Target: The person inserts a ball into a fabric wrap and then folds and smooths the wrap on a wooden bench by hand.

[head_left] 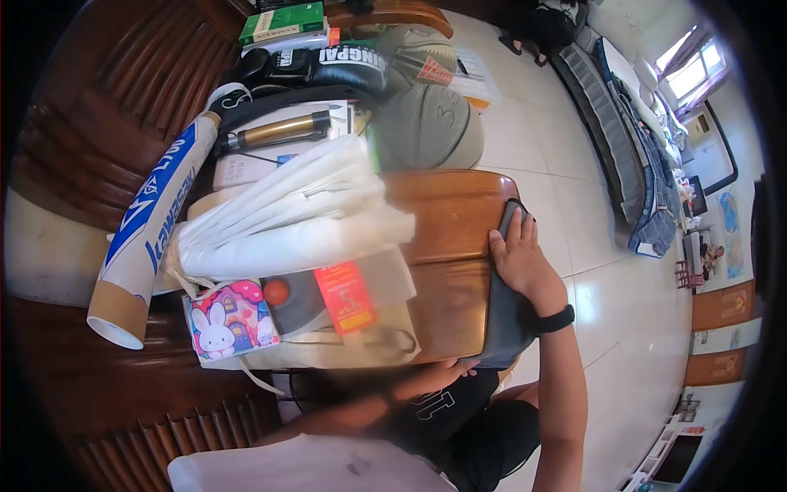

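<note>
A dark grey, soft-looking flat piece (pixel 510 316), like cloth or a pouch, lies along the right edge of the brown wooden seat (pixel 449 205) and hangs over it. My right hand (pixel 523 250) rests on its upper part, fingers stretched out and palm down; a black band is on that wrist. At its lower end, my left hand (pixel 461 371) has its fingers bent at the corner, partly hidden. Left of the hands are a white pleated cloth bundle (pixel 287 217), a red card (pixel 346 297) and a bunny-printed box (pixel 232 321).
Grey basketballs (pixel 430 127), black boxing gloves (pixel 328 68), a gold-and-black cylinder (pixel 277 131) and green books (pixel 283 22) crowd the far end. A Kawasaki tube (pixel 156 221) leans at left. Folded mattresses (pixel 611 139) stand across the tiled floor (pixel 541 135). Another person (pixel 545 29) is at the top.
</note>
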The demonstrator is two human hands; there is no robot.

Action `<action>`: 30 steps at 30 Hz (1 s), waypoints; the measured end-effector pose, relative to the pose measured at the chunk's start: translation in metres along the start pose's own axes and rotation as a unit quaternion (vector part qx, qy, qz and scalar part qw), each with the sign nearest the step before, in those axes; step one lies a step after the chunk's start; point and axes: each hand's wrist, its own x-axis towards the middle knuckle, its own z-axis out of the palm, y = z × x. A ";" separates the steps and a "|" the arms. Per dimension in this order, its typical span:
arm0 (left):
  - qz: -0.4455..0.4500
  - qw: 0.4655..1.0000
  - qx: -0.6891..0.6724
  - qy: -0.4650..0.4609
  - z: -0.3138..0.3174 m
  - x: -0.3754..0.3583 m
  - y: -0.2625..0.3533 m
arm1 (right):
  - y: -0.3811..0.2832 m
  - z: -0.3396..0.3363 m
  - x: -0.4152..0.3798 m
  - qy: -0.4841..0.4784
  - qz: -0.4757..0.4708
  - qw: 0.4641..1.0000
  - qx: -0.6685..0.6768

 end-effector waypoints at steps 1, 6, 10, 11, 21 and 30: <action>0.013 1.000 -0.023 -0.004 -0.001 0.001 -0.003 | -0.001 -0.002 0.002 -0.007 0.005 1.000 0.002; 0.014 0.998 0.066 0.001 -0.004 -0.007 0.053 | -0.004 -0.019 0.014 -0.074 0.019 0.997 0.008; 0.042 0.989 0.139 0.025 -0.005 -0.017 0.078 | 0.004 -0.011 0.034 -0.036 -0.009 0.998 0.044; 0.043 0.992 0.109 0.038 -0.004 -0.019 0.079 | 0.003 -0.011 0.038 -0.038 0.012 0.998 0.056; -0.003 0.998 -0.045 0.049 0.003 -0.034 0.076 | -0.006 -0.004 0.050 0.021 -0.012 1.000 0.006; -0.081 0.996 -0.017 0.033 -0.013 -0.052 0.022 | -0.073 0.014 0.010 0.110 -0.210 0.964 -0.120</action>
